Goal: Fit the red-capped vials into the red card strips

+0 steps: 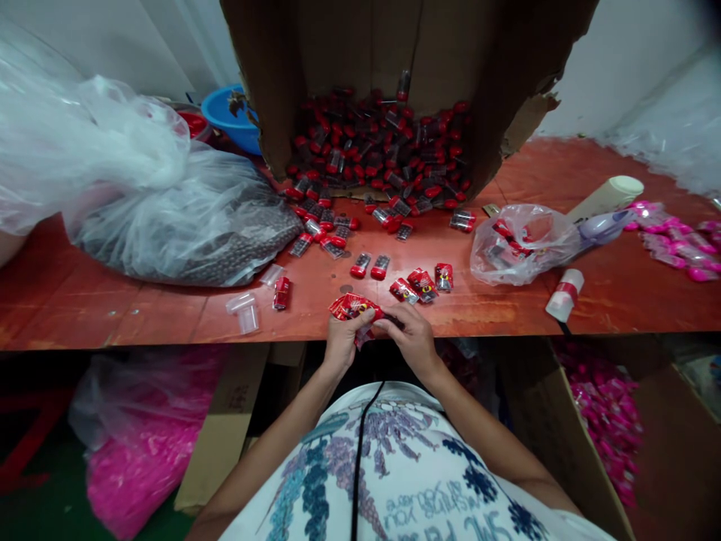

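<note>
My left hand (342,342) and my right hand (410,336) meet at the near edge of a red-brown table (113,300). Together they pinch a small red printed packet (350,306), the left thumb on top of it. My right hand's fingers also close on a small dark piece next to the packet. Just beyond lie three filled red packets (423,283) and two red-capped dark capsules (370,265). A pile of the same capsules (383,150) spills from a torn cardboard box (405,45) lying on its side at the back.
A big clear bag of dark beads (185,218) fills the left of the table. Empty clear sleeves (244,309) lie near the edge. On the right are a small plastic bag of capsules (521,244), a cream tube (608,197), a white bottle (565,295) and pink items (676,240). Pink goods sit below.
</note>
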`<state>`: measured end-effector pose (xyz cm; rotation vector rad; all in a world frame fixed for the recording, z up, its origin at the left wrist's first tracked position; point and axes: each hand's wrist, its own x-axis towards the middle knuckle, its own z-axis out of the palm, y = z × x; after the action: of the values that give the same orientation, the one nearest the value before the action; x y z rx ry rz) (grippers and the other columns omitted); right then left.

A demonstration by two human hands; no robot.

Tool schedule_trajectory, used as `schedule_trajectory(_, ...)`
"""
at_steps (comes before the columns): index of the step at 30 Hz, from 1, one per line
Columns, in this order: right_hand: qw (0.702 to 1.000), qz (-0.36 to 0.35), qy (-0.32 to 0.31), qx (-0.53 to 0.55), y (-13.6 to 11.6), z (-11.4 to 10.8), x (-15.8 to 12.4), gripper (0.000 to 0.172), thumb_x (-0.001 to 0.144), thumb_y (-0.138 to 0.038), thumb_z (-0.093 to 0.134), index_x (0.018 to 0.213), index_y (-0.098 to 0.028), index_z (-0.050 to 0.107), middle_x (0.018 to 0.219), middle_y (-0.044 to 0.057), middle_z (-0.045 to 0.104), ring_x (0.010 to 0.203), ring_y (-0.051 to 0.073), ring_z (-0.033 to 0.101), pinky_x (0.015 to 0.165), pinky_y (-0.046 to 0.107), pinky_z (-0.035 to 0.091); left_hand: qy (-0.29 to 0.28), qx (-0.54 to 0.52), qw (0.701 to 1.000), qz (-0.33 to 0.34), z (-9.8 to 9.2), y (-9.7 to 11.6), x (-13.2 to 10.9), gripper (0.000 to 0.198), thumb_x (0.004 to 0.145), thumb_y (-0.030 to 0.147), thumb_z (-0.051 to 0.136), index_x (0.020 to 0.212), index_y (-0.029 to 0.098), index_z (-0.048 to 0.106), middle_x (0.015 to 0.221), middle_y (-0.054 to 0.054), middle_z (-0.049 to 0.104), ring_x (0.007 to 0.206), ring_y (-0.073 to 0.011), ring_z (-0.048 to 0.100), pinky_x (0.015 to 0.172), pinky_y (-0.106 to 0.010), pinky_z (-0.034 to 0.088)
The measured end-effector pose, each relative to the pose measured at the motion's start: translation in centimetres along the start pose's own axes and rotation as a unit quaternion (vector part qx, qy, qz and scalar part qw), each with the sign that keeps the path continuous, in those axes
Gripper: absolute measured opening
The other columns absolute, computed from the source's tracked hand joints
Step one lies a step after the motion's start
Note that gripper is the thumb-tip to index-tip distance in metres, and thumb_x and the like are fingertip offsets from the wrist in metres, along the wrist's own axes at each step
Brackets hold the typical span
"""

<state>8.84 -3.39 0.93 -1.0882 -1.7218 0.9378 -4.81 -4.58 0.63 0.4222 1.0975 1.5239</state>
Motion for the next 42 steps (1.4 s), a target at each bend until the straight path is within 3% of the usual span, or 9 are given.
schedule_trajectory(6,1.000,0.023,0.011,0.009,0.4,0.2,0.3,0.021,0.080,-0.031,0.066,0.100,-0.026,0.069,0.089,0.002,0.065,0.080,0.016,0.061,0.073,0.027,0.048,-0.020,0.011,1.000,-0.003,-0.2,0.3,-0.2,0.025,0.056,0.014,0.080,0.078,0.014,0.069,0.072,-0.001,0.070,0.063,-0.0127,0.064,0.064,-0.024,0.052)
schedule_trajectory(12,0.998,-0.021,-0.060,0.003,0.6,0.1,0.1,0.035,0.085,-0.028,0.060,0.120,-0.029,0.059,0.100,0.004,0.061,0.092,0.017,0.059,0.080,0.029,0.049,0.015,0.006,1.000,-0.012,-0.3,0.5,0.1,0.027,0.057,0.019,0.080,0.078,0.015,0.065,0.069,0.001,0.068,0.058,-0.0123,0.063,0.060,-0.025,0.052)
schedule_trajectory(18,0.999,0.017,-0.026,0.023,0.4,0.5,-0.2,0.039,0.082,-0.027,0.064,0.120,-0.027,0.057,0.102,0.004,0.060,0.092,0.018,0.058,0.082,0.031,0.048,0.023,-0.006,0.999,-0.040,0.0,0.4,-0.1,0.028,0.056,0.020,0.081,0.079,0.014,0.065,0.070,0.000,0.069,0.059,-0.0133,0.064,0.058,-0.025,0.053)
schedule_trajectory(25,0.996,0.052,0.023,0.067,0.4,0.8,-0.6,0.030,0.079,-0.029,0.067,0.107,-0.025,0.062,0.094,0.001,0.062,0.084,0.016,0.059,0.075,0.028,0.048,0.024,0.003,0.998,-0.053,0.6,1.0,-0.3,0.025,0.056,0.019,0.080,0.075,0.014,0.064,0.066,0.001,0.068,0.056,-0.0129,0.063,0.057,-0.025,0.052)
schedule_trajectory(34,0.999,-0.026,0.032,0.035,0.1,0.2,-0.8,0.021,0.083,-0.027,0.062,0.103,-0.027,0.065,0.092,0.003,0.063,0.087,0.017,0.060,0.078,0.031,0.050,0.033,-0.010,0.999,-0.026,1.0,0.9,0.0,0.028,0.053,0.018,0.081,0.073,0.015,0.063,0.065,0.002,0.066,0.054,-0.0116,0.062,0.054,-0.023,0.050)
schedule_trajectory(42,0.995,0.023,0.049,0.078,0.1,0.3,-0.7,0.024,0.077,-0.028,0.068,0.101,-0.024,0.066,0.093,0.003,0.065,0.087,0.018,0.061,0.079,0.030,0.049,0.016,-0.008,0.999,-0.036,1.3,0.9,0.1,0.029,0.052,0.018,0.082,0.075,0.015,0.064,0.068,0.002,0.068,0.057,-0.0117,0.063,0.057,-0.023,0.050)
